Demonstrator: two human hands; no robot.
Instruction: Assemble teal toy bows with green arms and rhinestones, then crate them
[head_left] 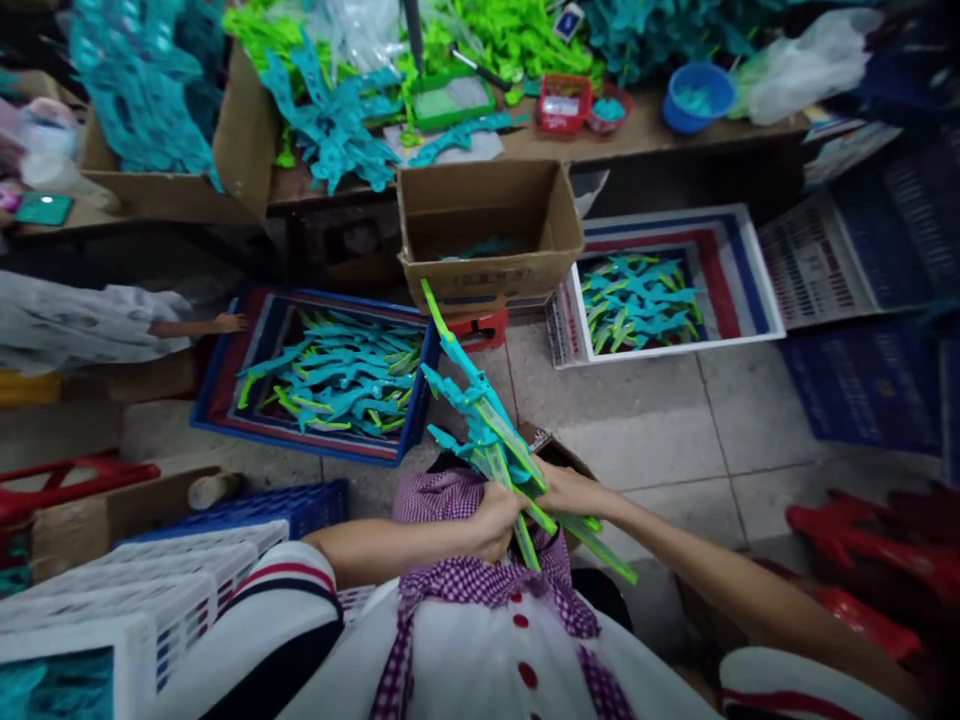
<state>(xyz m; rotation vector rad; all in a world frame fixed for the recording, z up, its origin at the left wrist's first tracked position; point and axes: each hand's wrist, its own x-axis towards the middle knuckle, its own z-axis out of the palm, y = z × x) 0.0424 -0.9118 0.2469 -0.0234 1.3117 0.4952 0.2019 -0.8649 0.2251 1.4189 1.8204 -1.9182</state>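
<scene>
Over the checked apron (pixel 435 497), left hand (pixel 495 520) and right hand (pixel 561 490) clasp long teal-and-green pieces (pixel 480 400), seemingly to keep them bundled, while blue tray (pixel 300 443) and white tray (pixel 690 347) beyond hold similar pieces (pixel 345 375), apparently within reach.

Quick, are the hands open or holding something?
Left hand: closed, holding teal-and-green plastic pieces.
Right hand: also closed on these pieces, partly hidden.
</scene>
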